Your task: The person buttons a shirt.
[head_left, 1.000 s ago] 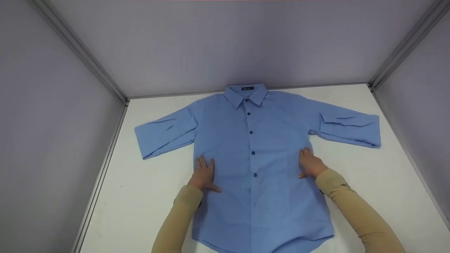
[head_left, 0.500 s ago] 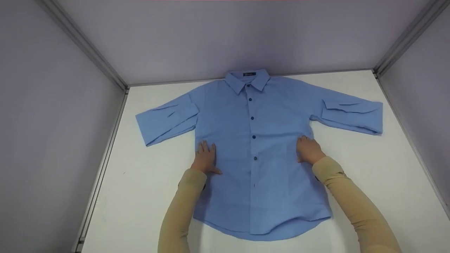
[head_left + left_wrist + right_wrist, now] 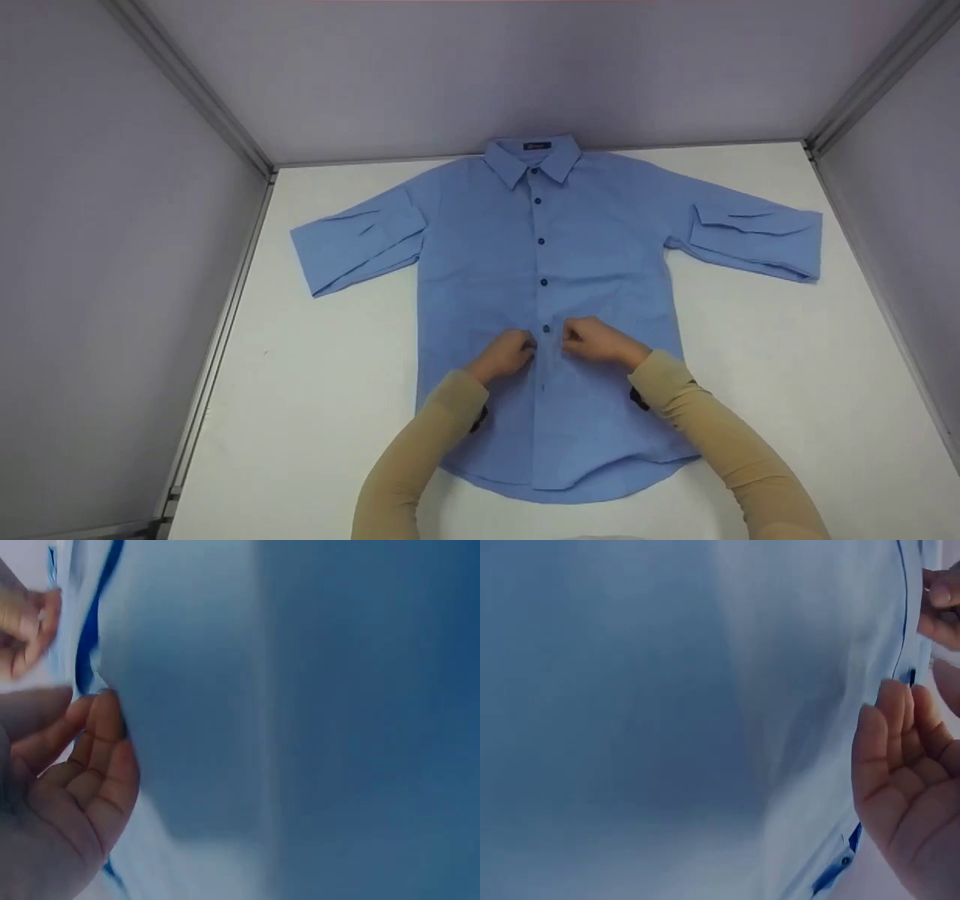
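A light blue button-up shirt (image 3: 480,247) lies front up on the white table, collar toward the back wall. My left hand (image 3: 506,352) has its loosely bent fingertips right at the front placket, just below a dark button (image 3: 546,328). In the left wrist view, the thumb of this left hand (image 3: 75,787) lies near the index fingertip, beside the fabric edge. Across the placket, my right hand (image 3: 596,341) is low over the shirt. The right wrist view shows the right hand (image 3: 911,772) with fingers softly bent and thumb apart, overlapping the placket edge.
Both shirt sleeves, the left one (image 3: 360,232) and the right one (image 3: 757,236), spread outward with their ends folded back. Grey panel walls (image 3: 465,67) enclose the white table (image 3: 292,390) at the back and sides. The curved shirt hem (image 3: 555,495) lies toward the front.
Both hands have left the shirt's sides and come inward to the placket, their fingers now more bent. The head view has shifted, so the shirt sits higher in it.
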Demonstrator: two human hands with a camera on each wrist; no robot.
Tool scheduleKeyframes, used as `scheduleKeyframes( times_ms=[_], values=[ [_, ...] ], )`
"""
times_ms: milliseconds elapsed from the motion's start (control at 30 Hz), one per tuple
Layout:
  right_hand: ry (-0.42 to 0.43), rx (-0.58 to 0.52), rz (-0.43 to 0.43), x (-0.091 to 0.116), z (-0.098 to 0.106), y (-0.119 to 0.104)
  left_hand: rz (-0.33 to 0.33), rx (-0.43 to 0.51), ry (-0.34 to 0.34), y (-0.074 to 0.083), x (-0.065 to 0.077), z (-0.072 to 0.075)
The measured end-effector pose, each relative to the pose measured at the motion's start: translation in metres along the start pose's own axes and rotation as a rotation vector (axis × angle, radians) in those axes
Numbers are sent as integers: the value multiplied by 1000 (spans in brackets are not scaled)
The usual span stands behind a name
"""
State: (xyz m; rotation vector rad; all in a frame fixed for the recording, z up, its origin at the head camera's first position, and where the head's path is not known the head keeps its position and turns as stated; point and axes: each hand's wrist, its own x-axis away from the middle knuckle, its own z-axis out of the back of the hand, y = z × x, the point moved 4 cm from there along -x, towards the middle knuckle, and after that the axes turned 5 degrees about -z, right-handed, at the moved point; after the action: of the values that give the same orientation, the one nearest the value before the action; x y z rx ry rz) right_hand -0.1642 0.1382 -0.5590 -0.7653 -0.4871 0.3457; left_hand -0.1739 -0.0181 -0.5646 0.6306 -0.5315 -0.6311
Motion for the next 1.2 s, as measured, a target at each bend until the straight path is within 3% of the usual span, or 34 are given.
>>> scheduleKeyframes(
  times_ms=[167,333,633,833,1000,1200],
  values=[
    [-77,-128,-20,0,-17,-1,67,256,-5,-1,5,-15],
    [-118,-179,-28,3,-25,-2,31,330,-37,5,10,-24],
    [-190,-113,12,11,-34,-9,-83,192,-34,20,15,-39],
    [-256,-52,65,17,-41,-12,-69,85,-23,26,19,-49],
    [-257,-45,50,20,-42,-12,-42,-20,-5,30,20,-54],
    [-264,-46,23,24,-40,-8,-44,-29,21,30,22,-55]
  ],
)
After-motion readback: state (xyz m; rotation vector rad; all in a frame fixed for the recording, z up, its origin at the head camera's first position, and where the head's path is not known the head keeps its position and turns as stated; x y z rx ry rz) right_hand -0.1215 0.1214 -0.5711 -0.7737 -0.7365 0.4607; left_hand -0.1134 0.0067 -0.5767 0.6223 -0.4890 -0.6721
